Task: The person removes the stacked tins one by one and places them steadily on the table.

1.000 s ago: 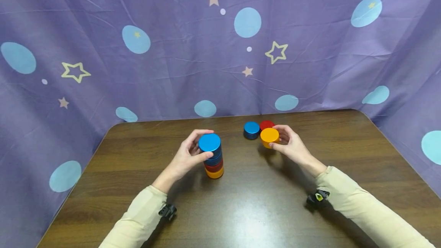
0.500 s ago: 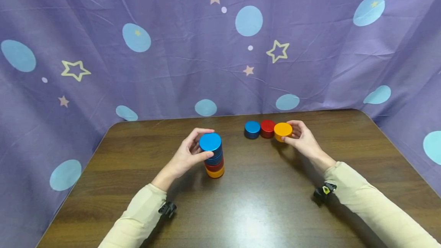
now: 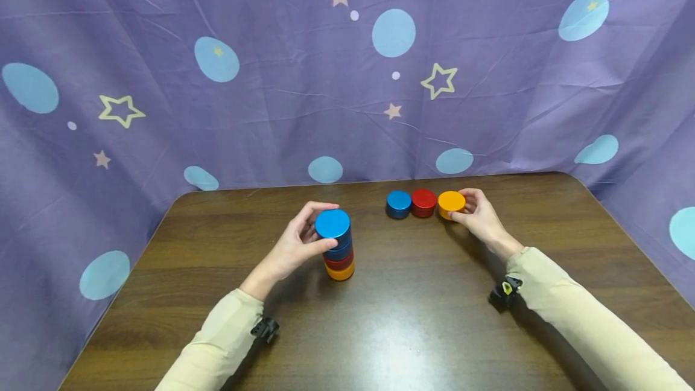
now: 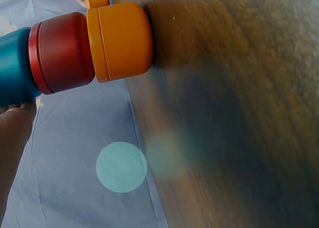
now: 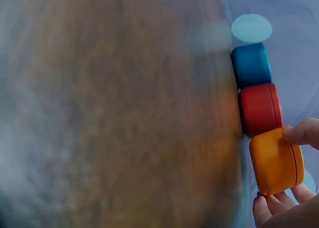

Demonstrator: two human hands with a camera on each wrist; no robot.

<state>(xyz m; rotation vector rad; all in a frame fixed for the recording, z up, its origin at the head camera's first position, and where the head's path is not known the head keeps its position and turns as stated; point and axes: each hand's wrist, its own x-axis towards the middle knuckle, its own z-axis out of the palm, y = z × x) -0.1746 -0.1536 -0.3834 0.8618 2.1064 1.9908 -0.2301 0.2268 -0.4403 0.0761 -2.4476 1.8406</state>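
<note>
My left hand grips the upper part of a stack of round lidded tins, thumb in front and fingers behind. A blue tin tops this stack; a red tin and an orange tin are below, the orange one at the bottom against the table. Over at the back right, my right hand pinches another orange tin by its sides. Left of that tin, a second red tin and another blue tin sit side by side.
The brown wooden table has its back edge just behind the row of tins. A purple curtain with stars and dots hangs behind it. Each wrist carries a small black camera.
My right hand has carried the orange tin rightward and back, from in front of the red tin to the right end of the row. My left hand has stayed on the stack.
</note>
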